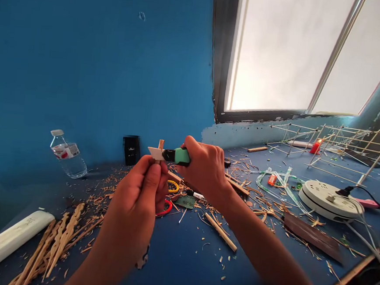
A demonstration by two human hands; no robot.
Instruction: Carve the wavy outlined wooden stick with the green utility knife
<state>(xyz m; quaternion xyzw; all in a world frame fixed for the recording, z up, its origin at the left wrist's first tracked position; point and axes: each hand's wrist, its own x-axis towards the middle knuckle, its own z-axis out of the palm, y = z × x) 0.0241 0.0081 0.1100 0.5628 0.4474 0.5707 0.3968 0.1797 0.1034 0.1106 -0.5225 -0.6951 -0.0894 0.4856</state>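
My left hand (140, 191) is closed around a thin wooden stick (161, 145) whose tip pokes up above my fingers. My right hand (204, 165) grips a green-and-black utility knife (176, 155), its pale blade pointing left and laid against the stick just above my left thumb. Both hands are raised over the blue table (184, 256), close to the middle of the view.
Wood shavings and carved sticks (53, 241) litter the table. A water bottle (68, 154) stands at the left, a white round power strip (328, 199) and a stick frame model (334, 143) at the right. Red and yellow scissor handles (169, 198) lie under my hands.
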